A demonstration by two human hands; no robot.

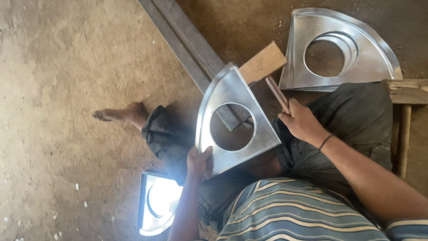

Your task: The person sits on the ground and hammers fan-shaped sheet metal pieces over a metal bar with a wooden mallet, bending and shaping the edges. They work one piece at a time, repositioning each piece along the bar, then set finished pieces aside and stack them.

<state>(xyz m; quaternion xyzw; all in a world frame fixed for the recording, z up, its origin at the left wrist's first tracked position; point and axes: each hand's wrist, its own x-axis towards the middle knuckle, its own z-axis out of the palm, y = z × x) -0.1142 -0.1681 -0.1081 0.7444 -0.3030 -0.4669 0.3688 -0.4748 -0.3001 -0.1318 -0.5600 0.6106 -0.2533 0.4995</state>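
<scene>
Over the lap, dead centre of the view, sits the piece that matters: a shiny fan-shaped sheet-metal panel (234, 122) with a big round hole cut in it, its pointed corner aimed at the far side and its curved edge running down the left. The left hand (198, 163) has its grip clamped on the near-left corner, thumb on top, fingers tucked underneath where I can't see them.

The right hand (303, 122) is wrapped tight around the handle of a wooden mallet (265, 67). That handle runs on a slant from the fist up and to the left, so the square wooden head hangs just beyond the panel's far right edge, close to the pointed tip. So the mallet hand is the nearer one to that tip, and the panel's straight right side lies roughly along the same slant as the handle.

A long steel bar (187, 42) lies across the dirt floor (58, 89) under the panel; you can see a bit of it through the hole, but whether the panel actually rests on it is hard to tell. A second matching panel (383, 58) lies flat far right, and a third (154, 207) near left is blown out by glare. A bare foot (120, 114) pokes out left.
</scene>
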